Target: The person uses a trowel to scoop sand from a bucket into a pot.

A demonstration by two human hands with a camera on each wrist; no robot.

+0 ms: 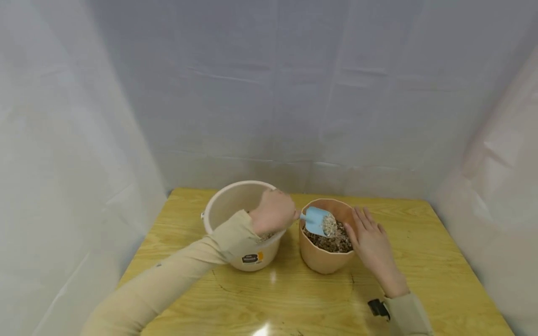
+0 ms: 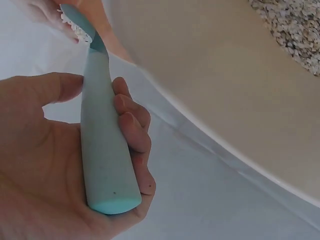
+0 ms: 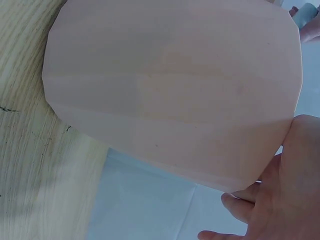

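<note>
Hands [image 1: 273,212] over yellow wooden table [image 1: 420,261]; white sheeting [image 1: 294,93] encloses it.

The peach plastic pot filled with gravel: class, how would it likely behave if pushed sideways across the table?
The peach plastic pot looks nearly full of brown gravel, so it is probably heavy for its size. Its base is narrower than its rim, so a high push might tip it. The right hand rests flat against its side, likely steadying it on the wooden table.
</note>
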